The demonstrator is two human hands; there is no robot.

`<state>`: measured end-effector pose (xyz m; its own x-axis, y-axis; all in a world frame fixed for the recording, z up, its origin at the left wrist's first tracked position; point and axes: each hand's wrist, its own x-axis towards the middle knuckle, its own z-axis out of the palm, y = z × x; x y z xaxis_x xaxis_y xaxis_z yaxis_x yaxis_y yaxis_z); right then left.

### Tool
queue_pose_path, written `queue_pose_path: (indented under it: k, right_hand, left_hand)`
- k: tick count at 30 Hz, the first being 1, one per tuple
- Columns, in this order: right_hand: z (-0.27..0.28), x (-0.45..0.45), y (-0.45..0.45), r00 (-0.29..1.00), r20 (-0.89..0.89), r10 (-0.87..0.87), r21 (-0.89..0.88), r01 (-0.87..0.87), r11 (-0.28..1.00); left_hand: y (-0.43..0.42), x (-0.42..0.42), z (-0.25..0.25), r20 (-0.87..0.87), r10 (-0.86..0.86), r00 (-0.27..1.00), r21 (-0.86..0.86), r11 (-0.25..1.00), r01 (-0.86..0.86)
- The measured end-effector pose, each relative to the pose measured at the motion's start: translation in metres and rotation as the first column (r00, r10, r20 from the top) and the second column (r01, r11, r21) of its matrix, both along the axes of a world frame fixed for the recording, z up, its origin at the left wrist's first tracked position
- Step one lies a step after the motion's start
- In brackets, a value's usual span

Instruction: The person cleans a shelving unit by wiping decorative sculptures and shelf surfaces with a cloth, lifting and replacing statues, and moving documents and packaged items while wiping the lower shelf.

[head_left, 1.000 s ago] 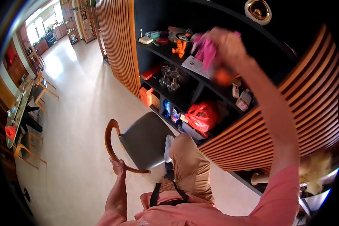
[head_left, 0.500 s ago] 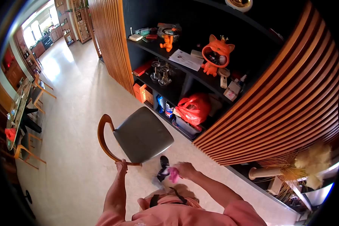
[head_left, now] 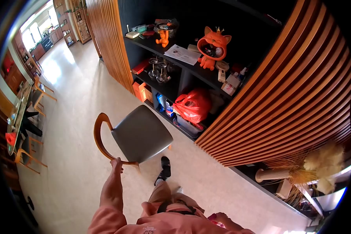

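Note:
A wooden chair with a dark grey seat (head_left: pixel 142 133) stands on the floor ahead of me. Its curved backrest (head_left: pixel 98 134) faces left, and my left hand (head_left: pixel 116 163) is wrapped round the near end of that wood. Low at the bottom of the view, beside my body, my right hand (head_left: pixel 224 219) is closed on a crumpled pink cloth (head_left: pixel 215 219); the hand and my shirt hide most of it. My foot in a dark shoe (head_left: pixel 165 167) is just short of the chair.
Beyond the chair is a black shelf unit (head_left: pixel 144 43) with an orange cat figure (head_left: pixel 212 48), glasses (head_left: pixel 158 72) and a red plastic bag (head_left: pixel 193 106). A slatted wooden wall (head_left: pixel 277 93) curves along the right, near a vase with dried grass (head_left: pixel 273 174). A long table (head_left: pixel 19 111) with chairs stands left.
My right hand has drawn back from near the chair to my side with the pink cloth. The chair and shelves appear slightly further left and higher. My left hand still grips the backrest.

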<state>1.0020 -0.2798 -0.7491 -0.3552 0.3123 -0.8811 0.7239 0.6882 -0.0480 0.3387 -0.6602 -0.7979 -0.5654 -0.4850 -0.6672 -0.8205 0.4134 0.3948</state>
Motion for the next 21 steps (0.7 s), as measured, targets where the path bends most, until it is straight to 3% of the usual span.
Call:
queue_pose_path:
  k: [1, 2, 3, 6, 7, 8, 10, 11, 14, 16, 18, 20, 21]
  right_hand:
    - [0.006, 0.005, 0.003, 0.989, -0.029, -0.146, -0.123, 0.142, 0.982]
    - [0.055, -0.022, -0.001, 0.955, -0.030, -0.295, -0.244, 0.280, 0.929]
    - [0.057, -0.024, -0.005, 0.912, -0.105, -0.397, -0.265, 0.359, 0.895]
    - [0.084, -0.070, -0.002, 0.816, 0.038, -0.577, -0.207, 0.571, 0.794]
    - [0.025, -0.043, 0.000, 0.838, -0.050, -0.544, -0.150, 0.532, 0.833]
    - [0.021, -0.051, 0.001, 0.902, -0.218, -0.373, -0.069, 0.367, 0.928]
    - [0.009, -0.059, 0.004, 0.871, -0.308, -0.382, -0.092, 0.372, 0.924]
    - [0.002, -0.063, 0.003, 0.863, -0.311, -0.398, -0.090, 0.390, 0.916]
    - [0.011, -0.068, -0.003, 0.834, -0.310, -0.457, -0.138, 0.436, 0.889]
    - [0.021, -0.064, -0.014, 0.808, -0.306, -0.504, -0.120, 0.492, 0.862]
    - [0.034, -0.055, -0.034, 0.706, -0.303, -0.640, -0.174, 0.619, 0.766]
    - [0.020, -0.026, -0.054, 0.672, -0.289, -0.682, -0.154, 0.670, 0.726]
    - [0.013, -0.012, -0.063, 0.700, -0.183, -0.690, -0.125, 0.680, 0.722]
  left_hand:
    - [0.001, -0.002, 0.000, 0.007, -0.001, 1.000, -0.005, 1.000, 0.001]
    - [-0.001, -0.002, -0.001, 0.020, -0.001, 1.000, -0.015, 1.000, 0.001]
    - [-0.002, -0.002, -0.003, 0.003, -0.032, 0.999, 0.012, 0.999, 0.032]
    - [-0.004, 0.006, 0.003, -0.049, -0.045, 0.998, 0.021, 0.999, 0.046]
    - [-0.006, 0.004, -0.001, -0.022, -0.030, 0.999, 0.017, 0.999, 0.031]
    - [-0.006, -0.001, -0.005, -0.005, -0.016, 1.000, 0.019, 1.000, 0.017]
    - [-0.004, -0.003, -0.004, 0.030, -0.009, 1.000, 0.009, 1.000, 0.008]
    - [-0.004, -0.003, -0.003, 0.047, -0.009, 0.999, 0.004, 1.000, 0.009]
    - [-0.019, -0.001, 0.001, 0.034, -0.084, 0.996, 0.214, 0.974, 0.075]
    - [-0.024, -0.008, -0.005, -0.014, 0.035, 0.999, 0.191, 0.981, -0.032]
    - [-0.038, -0.022, -0.011, -0.188, 0.393, 0.900, 0.435, 0.855, -0.283]
    - [-0.049, -0.037, -0.009, -0.130, 0.530, 0.838, 0.726, 0.627, -0.284]
    - [-0.043, -0.043, -0.018, -0.057, 0.581, 0.812, 0.890, 0.398, -0.222]
